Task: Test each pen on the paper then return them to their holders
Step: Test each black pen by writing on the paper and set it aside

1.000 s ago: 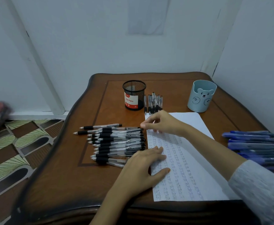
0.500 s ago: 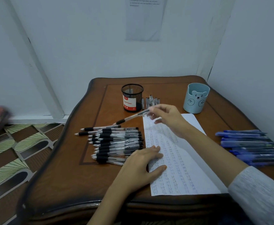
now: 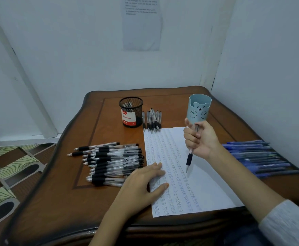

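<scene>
The pen (image 3: pixel 189 158) is in the right hand (image 3: pixel 201 139), fingers curled round the clear barrel. It stands nearly upright with the black grip and tip pointing down over the paper (image 3: pixel 207 183). Whether the tip touches the sheet cannot be told. The left hand (image 3: pixel 143 181) lies flat with fingers straight, pressing the paper's left edge against the tabletop (image 3: pixel 65 201).

Half a second ago the right hand pinched this pen near-level at the sheet's top left corner. It is now farther right, in front of the blue bear holder (image 3: pixel 199 109). The left hand has not moved. The pile of black pens (image 3: pixel 113 160) lies just left of the paper.
</scene>
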